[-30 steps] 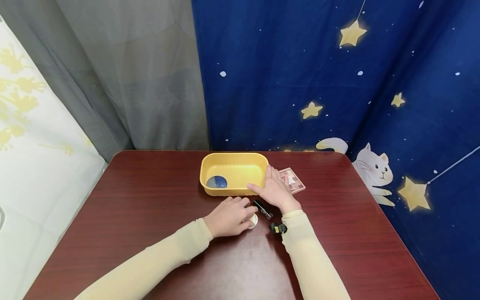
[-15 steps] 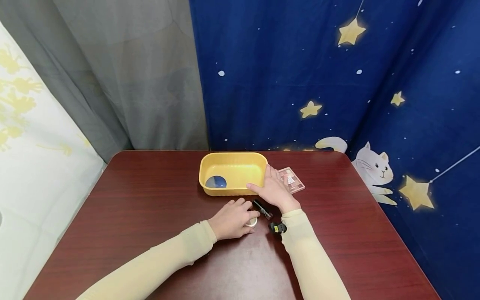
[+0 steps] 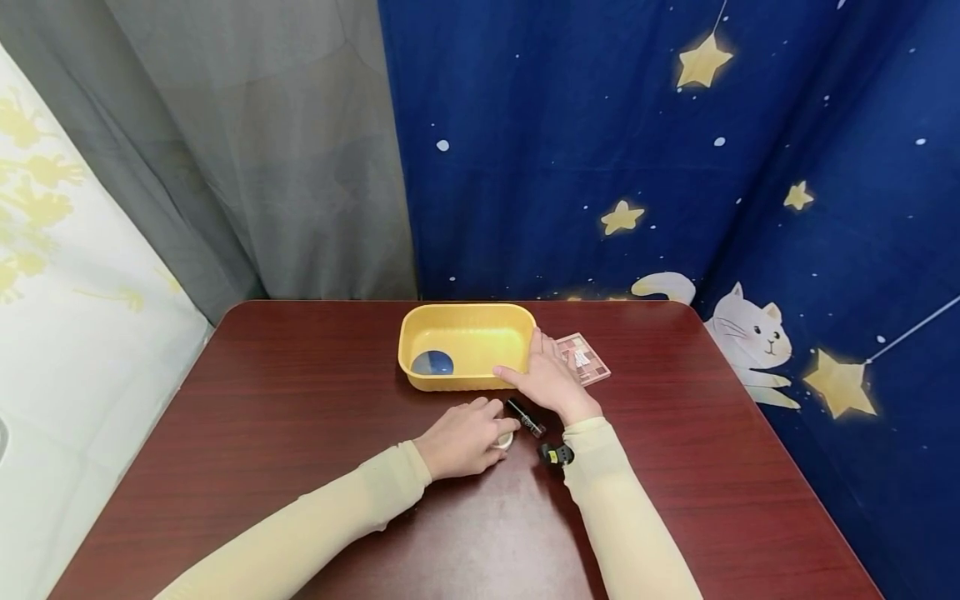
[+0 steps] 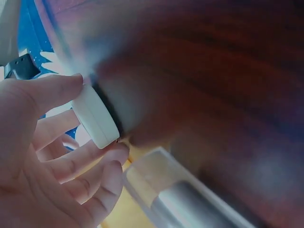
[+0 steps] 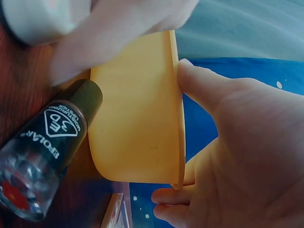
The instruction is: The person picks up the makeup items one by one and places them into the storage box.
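Observation:
My left hand pinches a small round white jar between thumb and fingers, low over the table in front of the basin. At the yellow plastic basin, my right hand holds the front right corner, thumb at the rim and the other fingers along the outside of the right end. Between the two hands lies a black lipstick tube with a clear end; the right wrist view shows its lettering. A clear case with a silvery cylinder inside appears below the left fingers in the left wrist view.
A dark blue rounded object lies inside the basin at its left. Partly behind the right hand is a flat checkered makeup palette. A black device sits at the right wrist. Curtains hang beyond the table's far edge.
My left hand has shifted slightly to the right and nearer to me, and its fingers now cover the white jar differently. The right hand and the basin have stayed in place.

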A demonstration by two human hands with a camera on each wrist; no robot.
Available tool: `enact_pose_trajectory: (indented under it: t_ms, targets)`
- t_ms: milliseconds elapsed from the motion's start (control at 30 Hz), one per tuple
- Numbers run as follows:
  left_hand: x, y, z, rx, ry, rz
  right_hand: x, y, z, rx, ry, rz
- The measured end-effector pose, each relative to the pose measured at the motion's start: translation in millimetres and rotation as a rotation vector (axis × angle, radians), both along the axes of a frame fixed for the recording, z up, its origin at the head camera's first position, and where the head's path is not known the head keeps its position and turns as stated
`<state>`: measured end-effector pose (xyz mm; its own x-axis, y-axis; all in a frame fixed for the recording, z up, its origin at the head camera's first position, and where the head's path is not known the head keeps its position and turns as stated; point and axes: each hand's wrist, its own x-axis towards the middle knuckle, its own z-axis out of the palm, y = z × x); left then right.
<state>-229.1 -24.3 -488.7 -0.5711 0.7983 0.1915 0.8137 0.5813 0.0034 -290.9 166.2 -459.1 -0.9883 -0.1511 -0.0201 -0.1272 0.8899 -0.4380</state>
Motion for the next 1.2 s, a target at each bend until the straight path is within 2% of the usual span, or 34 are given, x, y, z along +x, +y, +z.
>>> enact_pose_trajectory:
  t_ms: [167, 400, 867, 1200]
  targets:
    - [-2.5, -6, 6.9, 0.034, 0.000, -0.005, 2.0, 0, 0.9, -0.005, -0.008, -0.002]
    - [-5.6, -15, 16.2, 0.129, -0.007, -0.029, 2.8, 1, 2.1, -0.014, -0.010, 0.007]
    - [-17.7, -35, 37.0, 0.203, 0.023, -0.031, 5.1, 2, 2.6, -0.033, -0.021, 0.018]
    - [-38.9, -48, 49.7, 0.275, 0.019, 0.044, 4.4, 2, 2.4, -0.049, -0.018, 0.030]
